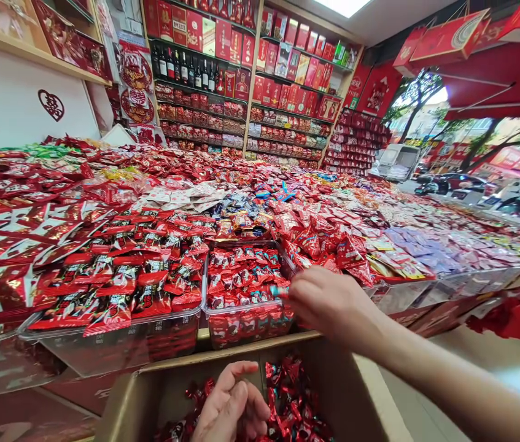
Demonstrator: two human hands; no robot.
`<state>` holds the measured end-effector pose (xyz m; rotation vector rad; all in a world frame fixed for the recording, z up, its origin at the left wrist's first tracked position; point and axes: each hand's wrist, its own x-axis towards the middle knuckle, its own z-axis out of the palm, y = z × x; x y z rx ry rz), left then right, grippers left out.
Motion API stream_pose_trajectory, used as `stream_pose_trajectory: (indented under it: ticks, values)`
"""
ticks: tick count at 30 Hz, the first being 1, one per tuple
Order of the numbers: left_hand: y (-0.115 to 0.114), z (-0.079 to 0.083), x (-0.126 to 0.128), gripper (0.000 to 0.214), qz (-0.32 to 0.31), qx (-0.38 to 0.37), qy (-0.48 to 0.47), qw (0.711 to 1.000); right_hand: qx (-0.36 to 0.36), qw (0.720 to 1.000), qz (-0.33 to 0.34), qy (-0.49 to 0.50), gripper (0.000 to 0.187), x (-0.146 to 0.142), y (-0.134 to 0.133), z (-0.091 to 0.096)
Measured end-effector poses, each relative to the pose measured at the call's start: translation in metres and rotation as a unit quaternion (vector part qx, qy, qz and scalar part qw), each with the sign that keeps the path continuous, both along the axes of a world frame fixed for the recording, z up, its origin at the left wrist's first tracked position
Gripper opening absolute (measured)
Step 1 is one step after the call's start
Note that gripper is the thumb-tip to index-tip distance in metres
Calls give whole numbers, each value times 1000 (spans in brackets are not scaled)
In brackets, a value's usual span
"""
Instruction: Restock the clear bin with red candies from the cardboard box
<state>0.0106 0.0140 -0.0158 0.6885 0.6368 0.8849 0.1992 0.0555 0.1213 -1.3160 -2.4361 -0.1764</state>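
My right hand (333, 304) reaches in from the right, fingers pinched together, at the right side of a clear plastic bin (241, 309) filled with small red wrapped candies (245, 273). A wrapped candy (280, 291) with teal and red foil pokes out at its fingertips. Below, my left hand (234, 402) hovers over an open cardboard box (377, 393), palm turned inward, fingers loosely curved and apart, holding nothing that I can see. Shiny red wrapped candies (293, 399) lie inside the box, partly hidden by that hand.
Left of the bin stands another clear bin (107, 344) heaped with red and black packets (121, 276). Red triangular packets (317, 242) and lilac packets (414, 245) spread to the right. Shelves of red boxes and bottles (186, 69) line the back wall. Parked scooters (430, 184) show outside.
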Motion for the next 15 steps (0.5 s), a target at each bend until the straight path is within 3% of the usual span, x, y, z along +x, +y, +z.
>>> stream_pose_trajectory:
  ticks: [3, 7, 15]
  values:
    - [0, -5, 1, 36, -13, 26, -3, 1000, 30, 985, -76, -155, 19, -8, 47, 9]
    - [-2, -5, 1, 39, -25, 53, 22, 998, -27, 951, -125, -280, 18, -21, 87, -1]
    - [-6, 2, -2, 32, -51, 66, 23, 996, -106, 926, -118, -342, 24, -31, 89, -14]
